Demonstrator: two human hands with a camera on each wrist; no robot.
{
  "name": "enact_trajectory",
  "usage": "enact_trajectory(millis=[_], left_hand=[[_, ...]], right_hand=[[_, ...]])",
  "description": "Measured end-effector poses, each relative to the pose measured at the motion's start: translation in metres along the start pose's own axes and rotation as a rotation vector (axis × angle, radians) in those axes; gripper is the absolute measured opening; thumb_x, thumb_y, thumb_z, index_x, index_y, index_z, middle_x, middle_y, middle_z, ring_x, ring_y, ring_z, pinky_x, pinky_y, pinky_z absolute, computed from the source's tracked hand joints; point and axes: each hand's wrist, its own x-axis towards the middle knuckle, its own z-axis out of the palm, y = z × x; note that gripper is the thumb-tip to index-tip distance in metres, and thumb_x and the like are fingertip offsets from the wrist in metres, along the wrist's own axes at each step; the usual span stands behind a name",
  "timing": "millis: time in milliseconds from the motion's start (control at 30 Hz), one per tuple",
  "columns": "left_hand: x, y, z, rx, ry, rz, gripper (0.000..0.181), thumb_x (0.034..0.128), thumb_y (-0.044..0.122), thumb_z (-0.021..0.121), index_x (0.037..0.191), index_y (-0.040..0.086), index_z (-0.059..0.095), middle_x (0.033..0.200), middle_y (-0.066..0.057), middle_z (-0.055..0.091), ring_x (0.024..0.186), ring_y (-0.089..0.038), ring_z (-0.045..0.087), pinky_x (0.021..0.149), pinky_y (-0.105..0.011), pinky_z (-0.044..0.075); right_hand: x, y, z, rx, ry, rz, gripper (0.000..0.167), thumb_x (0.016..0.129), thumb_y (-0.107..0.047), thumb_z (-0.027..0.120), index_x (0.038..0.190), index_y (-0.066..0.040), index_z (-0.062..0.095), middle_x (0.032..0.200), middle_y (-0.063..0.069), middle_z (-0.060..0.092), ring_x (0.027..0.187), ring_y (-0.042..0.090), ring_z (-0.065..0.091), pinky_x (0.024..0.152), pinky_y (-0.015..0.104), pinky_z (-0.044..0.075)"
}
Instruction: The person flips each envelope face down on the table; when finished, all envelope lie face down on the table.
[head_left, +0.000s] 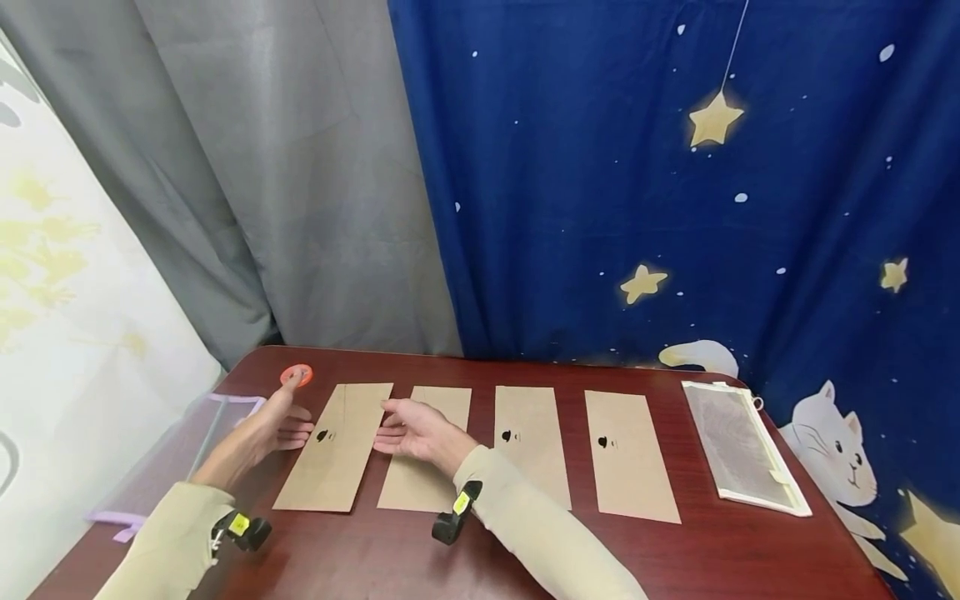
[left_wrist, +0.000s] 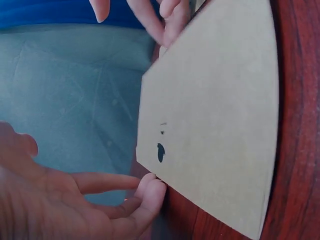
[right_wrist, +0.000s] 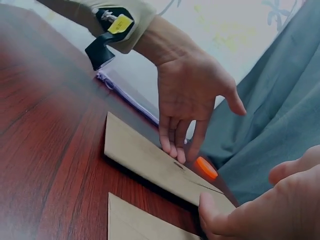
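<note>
Four flat brown paper envelopes lie in a row on the dark red table. At the leftmost envelope (head_left: 337, 450) (left_wrist: 215, 100) (right_wrist: 145, 155), my left hand (head_left: 262, 429) (left_wrist: 85, 200) (right_wrist: 192, 100) touches the left edge with its fingertips, thumb raised. My right hand (head_left: 423, 433) (right_wrist: 270, 210) is at that envelope's right edge, fingers extended, above the second envelope (head_left: 420, 487) (right_wrist: 135, 222). Small black hat prints show on the leftmost, third (head_left: 534, 467) and fourth (head_left: 630, 467) envelopes.
An orange ring (head_left: 288, 372) (right_wrist: 206, 168) lies at the table's back left. A purple-edged mesh pouch (head_left: 176, 450) is at the left edge, a white-edged mesh pouch (head_left: 738, 442) at the right. Grey and blue curtains hang behind the table (head_left: 720, 554).
</note>
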Motion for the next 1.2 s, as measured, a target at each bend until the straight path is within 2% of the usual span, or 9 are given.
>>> enact_trajectory(millis=[100, 267, 367, 600, 800, 900, 1033, 1200], left_hand=[[0.002, -0.002, 0.001, -0.006, -0.02, 0.011, 0.11, 0.0952, 0.077, 0.018, 0.126, -0.023, 0.051, 0.085, -0.008, 0.066, 0.073, -0.015, 0.062, 0.07, -0.027, 0.059], [-0.002, 0.001, 0.005, -0.013, 0.013, 0.012, 0.104, 0.0984, 0.07, 0.013, 0.128, -0.023, 0.048, 0.083, -0.005, 0.065, 0.073, -0.015, 0.062, 0.07, -0.028, 0.058], [-0.003, 0.003, 0.006, -0.026, 0.023, 0.014, 0.102, 0.1002, 0.067, 0.01, 0.128, -0.024, 0.048, 0.084, -0.006, 0.066, 0.074, -0.015, 0.063, 0.07, -0.028, 0.059], [-0.002, 0.006, 0.005, -0.022, 0.021, 0.024, 0.097, 0.1031, 0.062, 0.009, 0.135, -0.022, 0.047, 0.097, -0.012, 0.068, 0.083, -0.016, 0.064, 0.075, -0.027, 0.06], [-0.005, 0.011, 0.003, -0.002, 0.02, 0.052, 0.093, 0.1046, 0.06, 0.015, 0.137, -0.021, 0.045, 0.101, -0.011, 0.069, 0.085, -0.014, 0.065, 0.076, -0.026, 0.06], [-0.006, 0.012, 0.001, 0.005, 0.029, 0.081, 0.086, 0.106, 0.057, 0.023, 0.136, -0.021, 0.045, 0.096, -0.006, 0.068, 0.081, -0.01, 0.065, 0.074, -0.024, 0.06], [-0.007, 0.011, -0.001, 0.032, 0.029, 0.132, 0.067, 0.1085, 0.04, 0.036, 0.134, -0.02, 0.046, 0.094, -0.001, 0.068, 0.079, -0.006, 0.065, 0.073, -0.022, 0.06], [-0.006, 0.011, -0.006, 0.086, 0.024, 0.229, 0.049, 0.1069, 0.019, 0.046, 0.135, -0.021, 0.046, 0.103, -0.006, 0.072, 0.085, -0.003, 0.067, 0.077, -0.021, 0.062]], right_hand=[[-0.002, 0.002, 0.001, -0.072, 0.02, -0.06, 0.052, 0.101, -0.012, 0.055, 0.134, 0.025, 0.04, 0.132, 0.039, 0.047, 0.132, 0.049, 0.048, 0.116, 0.052, 0.044], [-0.005, 0.004, 0.004, -0.192, 0.036, -0.151, 0.039, 0.1, -0.004, 0.056, 0.129, 0.021, 0.049, 0.126, 0.034, 0.053, 0.121, 0.042, 0.056, 0.111, 0.049, 0.05], [-0.006, 0.005, 0.005, -0.246, 0.049, -0.192, 0.038, 0.099, -0.003, 0.057, 0.129, 0.02, 0.052, 0.126, 0.034, 0.056, 0.119, 0.039, 0.059, 0.108, 0.046, 0.053], [-0.01, 0.005, 0.002, -0.277, 0.066, -0.224, 0.038, 0.097, -0.003, 0.06, 0.128, 0.019, 0.054, 0.13, 0.032, 0.058, 0.125, 0.041, 0.059, 0.104, 0.044, 0.055], [-0.012, 0.005, 0.003, -0.305, 0.073, -0.289, 0.037, 0.096, -0.002, 0.061, 0.128, 0.016, 0.057, 0.135, 0.029, 0.06, 0.129, 0.042, 0.058, 0.104, 0.045, 0.055], [-0.014, 0.006, 0.004, -0.308, 0.07, -0.333, 0.04, 0.095, -0.001, 0.06, 0.131, 0.016, 0.055, 0.134, 0.029, 0.06, 0.129, 0.04, 0.058, 0.103, 0.044, 0.056], [-0.015, 0.007, 0.006, -0.3, 0.08, -0.389, 0.04, 0.095, 0.001, 0.06, 0.132, 0.015, 0.056, 0.133, 0.028, 0.061, 0.125, 0.035, 0.062, 0.1, 0.041, 0.058], [-0.014, 0.008, 0.007, -0.244, 0.119, -0.44, 0.035, 0.093, 0.004, 0.064, 0.126, 0.012, 0.063, 0.127, 0.024, 0.065, 0.112, 0.031, 0.07, 0.095, 0.039, 0.06]])
